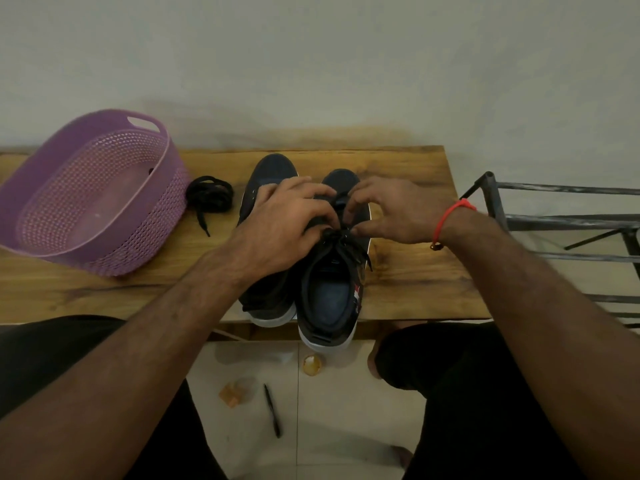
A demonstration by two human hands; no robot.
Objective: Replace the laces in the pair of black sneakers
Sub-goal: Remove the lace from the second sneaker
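Two black sneakers with white soles stand side by side on a wooden table [415, 271], toes pointing away from me. The right sneaker [330, 299] carries a black lace [346, 244] over its tongue. Both hands meet above that lace. My left hand [287, 220] pinches the lace near the upper eyelets, and it covers part of the left sneaker [273, 171]. My right hand [394, 211], with a red string on the wrist, pinches the lace from the other side. A loose bundle of black lace [209, 194] lies on the table left of the shoes.
A purple perforated plastic basket [86, 199] sits tilted at the table's left end. A dark metal rack [561, 223] stands to the right of the table. On the tiled floor below lie a black pen [272, 410], a small wooden block [230, 396] and a round amber lid [311, 364].
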